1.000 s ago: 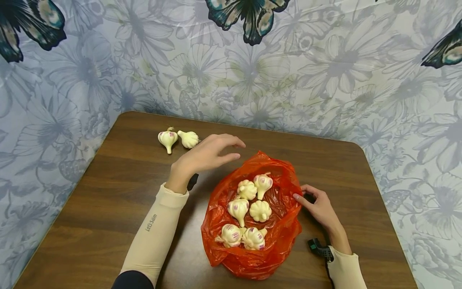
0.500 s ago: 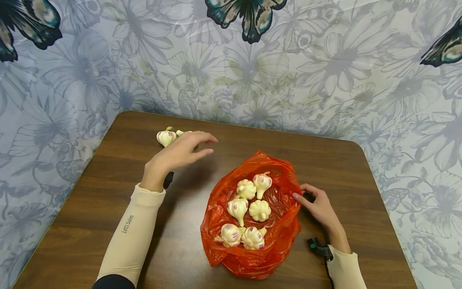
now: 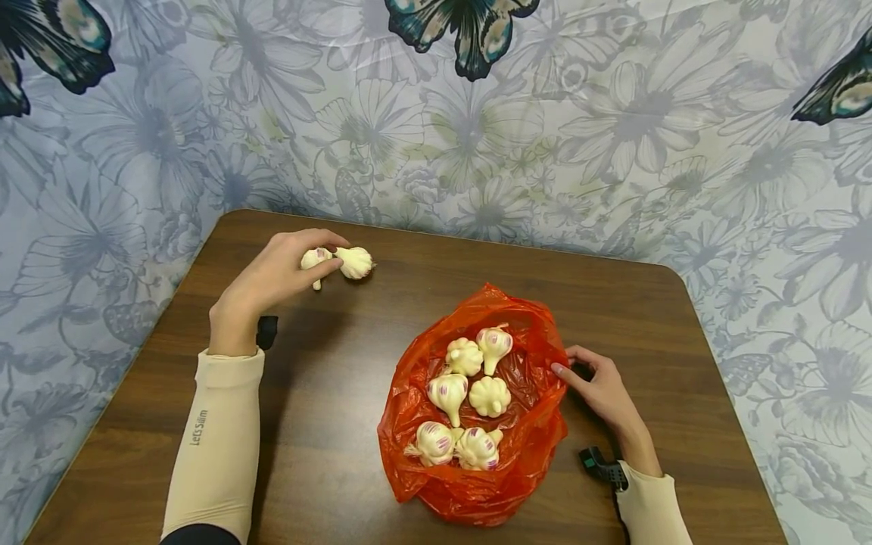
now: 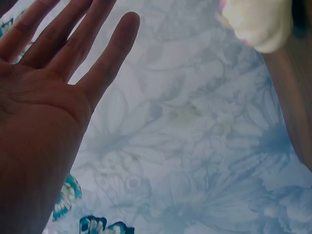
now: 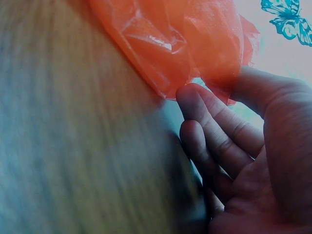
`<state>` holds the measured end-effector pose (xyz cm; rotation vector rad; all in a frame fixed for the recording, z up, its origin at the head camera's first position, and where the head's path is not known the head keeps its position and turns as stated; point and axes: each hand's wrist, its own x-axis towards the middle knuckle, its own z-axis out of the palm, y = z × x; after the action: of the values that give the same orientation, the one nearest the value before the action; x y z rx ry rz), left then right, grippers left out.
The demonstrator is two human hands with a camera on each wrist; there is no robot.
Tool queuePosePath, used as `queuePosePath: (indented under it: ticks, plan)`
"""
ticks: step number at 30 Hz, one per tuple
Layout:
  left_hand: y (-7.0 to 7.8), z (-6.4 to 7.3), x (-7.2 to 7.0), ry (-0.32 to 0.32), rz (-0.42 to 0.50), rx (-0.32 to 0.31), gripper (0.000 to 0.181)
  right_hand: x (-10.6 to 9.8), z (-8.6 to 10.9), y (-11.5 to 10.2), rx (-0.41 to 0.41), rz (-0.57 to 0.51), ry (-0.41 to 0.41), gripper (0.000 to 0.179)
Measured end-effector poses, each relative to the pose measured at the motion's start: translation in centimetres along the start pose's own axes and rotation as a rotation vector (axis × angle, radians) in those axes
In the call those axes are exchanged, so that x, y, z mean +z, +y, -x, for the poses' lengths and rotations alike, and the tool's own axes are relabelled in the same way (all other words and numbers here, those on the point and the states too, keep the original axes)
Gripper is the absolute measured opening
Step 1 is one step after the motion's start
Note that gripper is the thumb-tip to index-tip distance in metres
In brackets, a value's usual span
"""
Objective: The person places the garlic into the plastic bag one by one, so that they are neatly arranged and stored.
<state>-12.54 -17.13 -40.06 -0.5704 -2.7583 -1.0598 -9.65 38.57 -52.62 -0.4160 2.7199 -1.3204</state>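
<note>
Two garlic bulbs lie on the table at the back left: one garlic bulb [image 3: 316,259] partly behind my left hand [image 3: 269,276], the other garlic bulb [image 3: 355,263] just right of its fingertips. The left hand hovers over them, fingers extended and holding nothing; in the left wrist view a garlic bulb [image 4: 263,24] shows blurred at top right, apart from the spread fingers. My right hand [image 3: 609,397] pinches the right rim of an open red plastic bag [image 3: 538,446] between thumb and fingers. Inside the bag sit several garlic bulbs [image 3: 448,393].
All this stands on a brown wooden table [image 3: 327,454] with rounded back corners. Behind it hangs a floral and butterfly-patterned backdrop [image 3: 477,166]. A black strap device [image 3: 602,468] is on the right wrist.
My left hand has moved left, from beside the bag to above the two garlic bulbs at the back. The right hand stays at the bag's rim, and the bag has not moved.
</note>
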Motion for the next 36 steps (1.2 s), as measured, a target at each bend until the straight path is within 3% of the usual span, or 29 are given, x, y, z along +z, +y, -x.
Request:
queuePosePath:
  ticks: [8,13,22,30,36]
  plan:
    - [-1.3,-0.2,-0.4,0.02,0.03,-0.019,0.026,0.1,-0.1,-0.2,-0.001,0.009,0.006,0.009]
    - [-3.4,-0.9,0.1,0.028,0.046,-0.043,0.025,0.3,-0.3,-0.3,0.01,0.012,0.01,0.01]
    - [-7.6,-1.9,1.2,0.081,-0.045,-0.086,0.028,0.7,-0.7,-0.6,0.027,0.022,0.018,0.012]
    - [-10.0,-2.3,3.0,-0.024,-0.086,-0.23,0.042,0.3,-1.2,-0.2,0.016,0.021,0.008,0.012]
    - [-10.6,-2.4,3.9,-0.074,-0.105,-0.255,0.041,-0.1,-1.6,-0.1,0.01,0.021,0.002,0.012]
